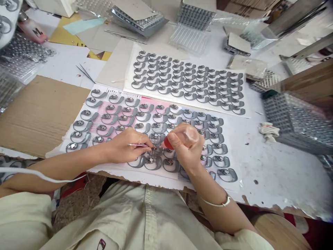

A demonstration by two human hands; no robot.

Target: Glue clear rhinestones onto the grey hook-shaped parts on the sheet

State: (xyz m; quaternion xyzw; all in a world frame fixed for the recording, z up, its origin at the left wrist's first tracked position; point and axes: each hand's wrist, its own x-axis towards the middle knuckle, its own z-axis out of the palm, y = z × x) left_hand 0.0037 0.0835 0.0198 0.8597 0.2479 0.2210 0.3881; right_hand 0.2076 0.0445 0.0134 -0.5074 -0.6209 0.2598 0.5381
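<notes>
Between its fingers my left hand (pixel 126 144) pinches a thin pink-and-white stick (pixel 136 145), its fingertips at one of the grey curved parts with a round metal piece. My right hand (pixel 187 149) is wrapped round a small clear squeeze bottle (pixel 189 136) with red in it, tilted so its tip points toward my left fingertips. Whether the tip touches the part, I cannot tell. Rows of such grey curved parts (pixel 153 163) lie on a printed sheet (pixel 65 147) under both hands. My hands and forearms hide some of them.
Behind lies a second white sheet (pixel 130 78) with rows of grey parts. Brown cardboard (pixel 44 111) is at left, a pink bottle (pixel 32 29) beyond it. Stacked clear trays (pixel 299 121) and crumpled tissue (pixel 269 131) stand at right. A white cord (pixel 39 174) crosses my left forearm.
</notes>
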